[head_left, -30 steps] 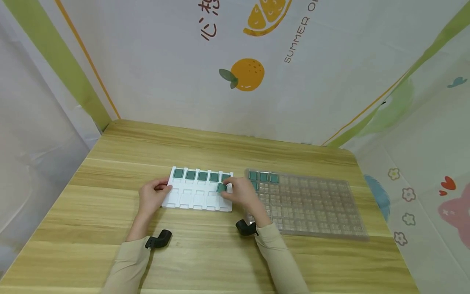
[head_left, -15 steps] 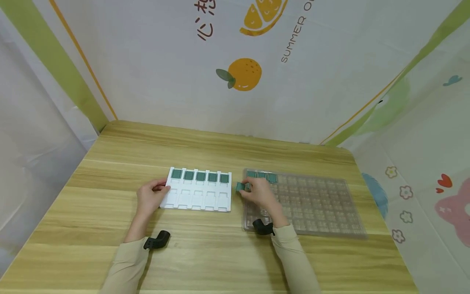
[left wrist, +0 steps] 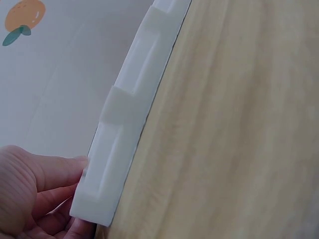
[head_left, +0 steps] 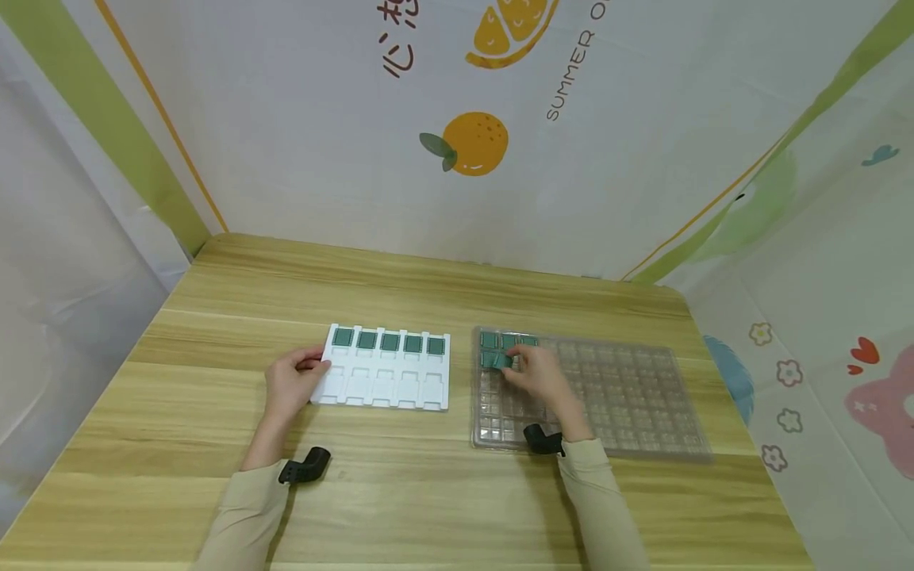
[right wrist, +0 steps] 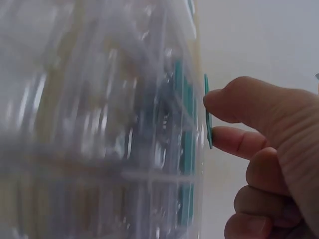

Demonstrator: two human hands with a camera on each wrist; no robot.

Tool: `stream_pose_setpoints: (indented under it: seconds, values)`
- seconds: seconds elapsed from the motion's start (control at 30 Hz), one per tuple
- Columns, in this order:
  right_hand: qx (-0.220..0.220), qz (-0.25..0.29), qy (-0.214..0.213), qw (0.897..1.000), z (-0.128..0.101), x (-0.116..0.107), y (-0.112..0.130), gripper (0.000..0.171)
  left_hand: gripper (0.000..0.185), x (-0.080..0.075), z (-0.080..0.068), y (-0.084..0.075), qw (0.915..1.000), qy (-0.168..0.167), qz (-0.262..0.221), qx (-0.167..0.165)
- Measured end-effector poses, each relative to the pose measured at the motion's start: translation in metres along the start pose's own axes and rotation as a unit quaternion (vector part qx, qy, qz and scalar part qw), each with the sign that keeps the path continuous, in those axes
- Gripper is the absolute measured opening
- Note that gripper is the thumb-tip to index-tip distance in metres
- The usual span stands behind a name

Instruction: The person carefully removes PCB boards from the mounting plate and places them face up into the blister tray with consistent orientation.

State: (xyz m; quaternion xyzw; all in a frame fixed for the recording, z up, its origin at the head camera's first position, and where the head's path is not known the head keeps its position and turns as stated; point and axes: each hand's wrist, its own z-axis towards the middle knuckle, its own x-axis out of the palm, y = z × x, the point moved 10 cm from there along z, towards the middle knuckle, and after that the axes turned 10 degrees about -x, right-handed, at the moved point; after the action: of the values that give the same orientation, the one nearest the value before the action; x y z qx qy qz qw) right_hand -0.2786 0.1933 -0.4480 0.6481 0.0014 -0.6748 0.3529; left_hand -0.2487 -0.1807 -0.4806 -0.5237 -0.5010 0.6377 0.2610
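Observation:
A white slotted tray lies on the wooden table, with several green square tiles in its far row. My left hand grips the tray's left edge; the left wrist view shows the fingers curled round the white tray's corner. To the right lies a clear plastic grid tray with three green tiles in its far-left cells. My right hand is over that corner and pinches one thin green tile, seen edge-on as the green tile in the right wrist view.
The wooden table is boxed in by printed fabric walls at the back and both sides. A black wrist-camera mount sits on each forearm. The clear tray fills the right wrist view.
My right hand lifted a green tile from the white tray's right end and carried it rightward to the clear tray's far-left corner. The left hand stayed on the white tray.

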Motion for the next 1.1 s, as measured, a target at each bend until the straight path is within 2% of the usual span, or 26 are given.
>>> stream_pose_setpoints:
  seconds: [0.2,0.57,0.83,1.1]
  values:
    - [0.010,-0.007,0.017,1.000,-0.001,-0.001,-0.009,0.029,0.020,-0.001,0.000,0.000,0.9999,-0.003,-0.004,0.009]
    - [0.006,-0.046,0.019,0.999,0.003,0.000,-0.013,0.028,0.020,-0.001,0.000,-0.001,0.9999,-0.002,-0.004,0.013]
    - [-0.005,-0.050,0.012,0.999,0.003,-0.001,-0.012,0.016,0.020,0.000,0.001,0.001,1.0000,0.000,0.000,0.002]
    - [0.003,-0.050,0.003,0.999,0.002,-0.001,-0.012,0.018,0.020,0.000,0.003,0.004,0.9999,0.002,0.003,-0.010]
